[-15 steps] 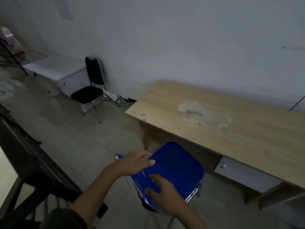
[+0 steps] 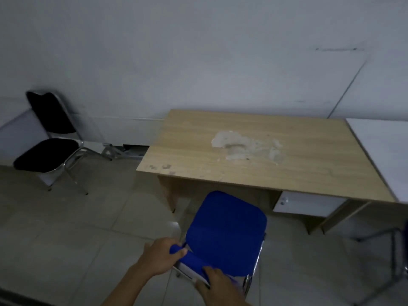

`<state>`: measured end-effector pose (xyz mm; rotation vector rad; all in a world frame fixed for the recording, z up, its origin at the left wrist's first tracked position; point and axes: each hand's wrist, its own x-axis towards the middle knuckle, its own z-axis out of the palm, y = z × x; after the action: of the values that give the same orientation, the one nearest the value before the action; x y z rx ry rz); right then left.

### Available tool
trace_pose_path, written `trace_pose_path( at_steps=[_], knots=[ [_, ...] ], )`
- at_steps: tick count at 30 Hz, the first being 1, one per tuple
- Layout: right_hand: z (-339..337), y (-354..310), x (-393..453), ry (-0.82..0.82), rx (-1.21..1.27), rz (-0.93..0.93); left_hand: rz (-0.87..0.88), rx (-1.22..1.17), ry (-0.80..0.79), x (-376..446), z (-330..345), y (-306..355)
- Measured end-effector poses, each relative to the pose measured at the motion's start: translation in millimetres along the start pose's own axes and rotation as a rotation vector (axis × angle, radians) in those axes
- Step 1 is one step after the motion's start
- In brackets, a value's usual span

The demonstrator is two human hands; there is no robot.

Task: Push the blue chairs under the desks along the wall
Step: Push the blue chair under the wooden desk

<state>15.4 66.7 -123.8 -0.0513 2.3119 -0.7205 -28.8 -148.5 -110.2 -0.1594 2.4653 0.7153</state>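
A blue chair (image 2: pixel 225 228) with a chrome frame stands on the tiled floor just in front of the wooden desk (image 2: pixel 254 164), its seat facing the desk's knee space. My left hand (image 2: pixel 160 253) grips the left top of the chair's blue backrest. On the backrest's right part, near the bottom of the view, rests my right hand (image 2: pixel 217 286), fingers curled over it. The desk stands against the white wall and has a worn pale patch on its top. The seat's front edge is close to the desk's front edge, not under it.
A black chair (image 2: pixel 47 151) stands at the left by a white cabinet (image 2: pixel 17 133). A white drawer unit (image 2: pixel 309 204) hangs under the desk's right side. A white desk (image 2: pixel 384 151) adjoins on the right, with another chair's metal legs (image 2: pixel 397 257) at the right edge.
The view has swung to face the desk squarely. Both hands have closed on the backrest, and the chair now points straight at the desk's opening.
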Motion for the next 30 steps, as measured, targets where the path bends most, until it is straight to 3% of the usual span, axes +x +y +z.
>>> trace_pose_path(
  at_steps=[4,8,12,22,30],
  knots=[
    [19,-17,2,0.135,0.019,0.066,0.051,-0.031,-0.042,15,-2,-21],
    [24,-12,-2,0.382,-0.083,0.046,0.078,-0.037,0.077,21,12,-22],
    [25,0,-1,0.502,-0.191,0.015,0.098,-0.010,0.153,20,22,-12],
    [-6,51,6,0.506,-0.250,-0.122,0.079,-0.025,0.254,16,55,26],
    [-41,83,21,0.417,-0.358,-0.340,-0.065,-0.118,0.262,19,68,50]
  ],
)
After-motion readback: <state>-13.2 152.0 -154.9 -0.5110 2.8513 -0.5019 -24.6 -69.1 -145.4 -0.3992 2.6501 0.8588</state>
